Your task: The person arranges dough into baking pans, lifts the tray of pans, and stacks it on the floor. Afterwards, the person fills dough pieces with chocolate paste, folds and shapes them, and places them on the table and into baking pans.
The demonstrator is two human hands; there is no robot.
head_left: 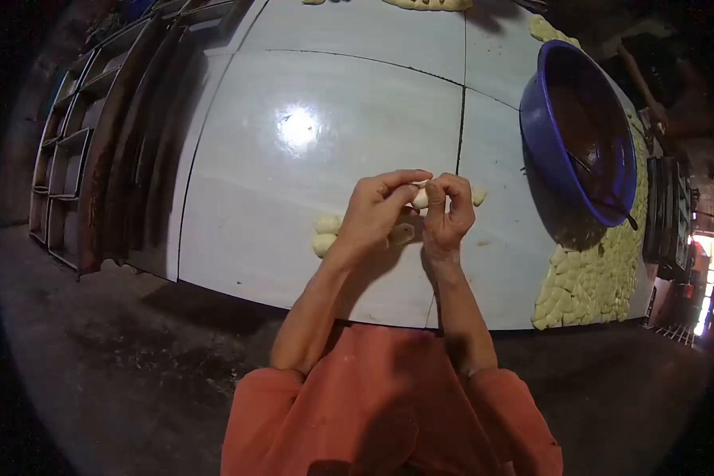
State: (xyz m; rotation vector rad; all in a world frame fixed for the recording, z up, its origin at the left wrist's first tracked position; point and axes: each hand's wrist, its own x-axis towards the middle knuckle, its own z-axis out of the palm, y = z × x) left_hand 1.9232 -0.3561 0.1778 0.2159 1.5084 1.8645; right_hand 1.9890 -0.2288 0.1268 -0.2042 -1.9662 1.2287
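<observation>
Between my two hands, above the white tiled table [254, 182], is a small pale dough piece [420, 198]. The fingers of my left hand [378, 208] are pinched on its left side, and my right hand [447, 213] grips it from the right with thumb and fingers. Two rounded dough pieces [324, 244] lie on the table just left of my left wrist. Under my hands another dough piece [402, 233] shows in part. A bit of dough [478, 195] sits just right of my right fingers.
A large purple basin [536, 119] with dark contents and a utensil handle stands at the right. Many flat dough pieces [583, 285] cover the table's right edge. More dough [428, 4] lies at the far edge. Metal trays [73, 163] stand at the left.
</observation>
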